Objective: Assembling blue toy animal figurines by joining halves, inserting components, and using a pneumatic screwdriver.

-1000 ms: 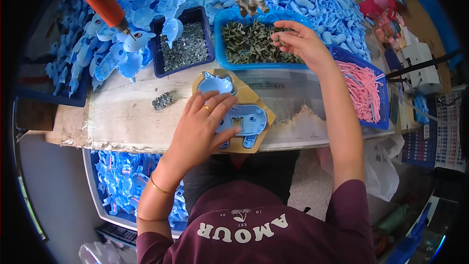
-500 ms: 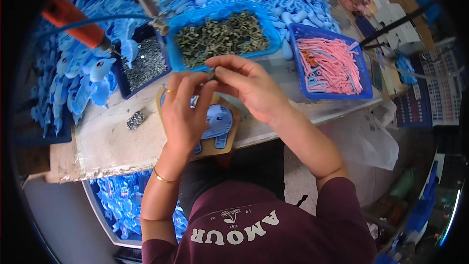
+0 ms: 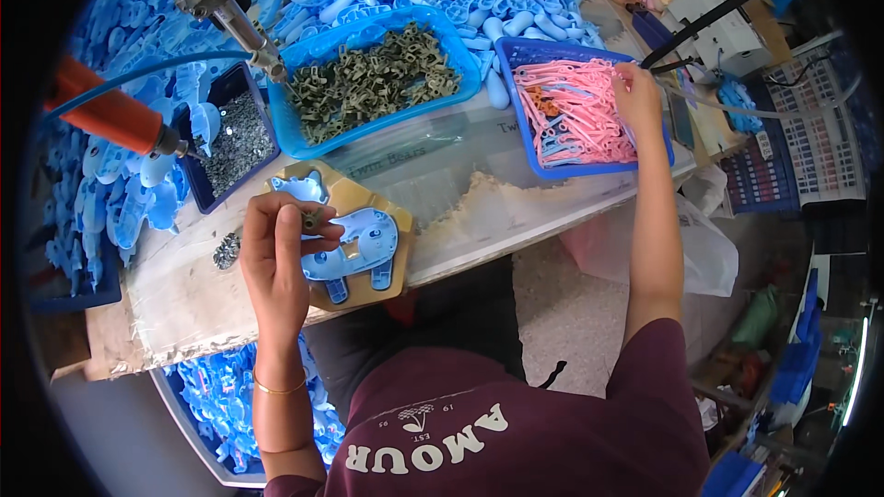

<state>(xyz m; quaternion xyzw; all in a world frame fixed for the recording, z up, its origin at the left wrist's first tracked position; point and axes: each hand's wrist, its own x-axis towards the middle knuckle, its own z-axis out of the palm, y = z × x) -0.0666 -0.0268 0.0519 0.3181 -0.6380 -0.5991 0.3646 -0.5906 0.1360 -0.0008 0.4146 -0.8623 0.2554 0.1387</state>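
Note:
Between the thumb and fingers of my left hand (image 3: 276,248) is a small olive-green plastic part (image 3: 311,221). Just right of that hand, a light-blue animal-shaped toy shell half (image 3: 373,244) lies hollow side up in a tan holding block (image 3: 401,262); my fingers cover part of its left side. My right hand (image 3: 640,103) is over the right side of a blue basket (image 3: 529,143) of thin pink plastic strips (image 3: 580,110), some light blue and orange pieces among them. Its fingers are curled together, and what they pinch is hidden.
A bright-blue tray (image 3: 287,129) holds many olive parts. Left of it stands a dark bin (image 3: 262,161) of small metal screws, with a screw pile (image 3: 226,250) nearby. An orange power screwdriver (image 3: 106,106) and a metal tool head (image 3: 230,14) hang above. Blue shells heap behind.
My hands were together over the block and have parted. The right hand moved right to the strip basket; the left drew back toward me with the olive part. The view shifted slightly.

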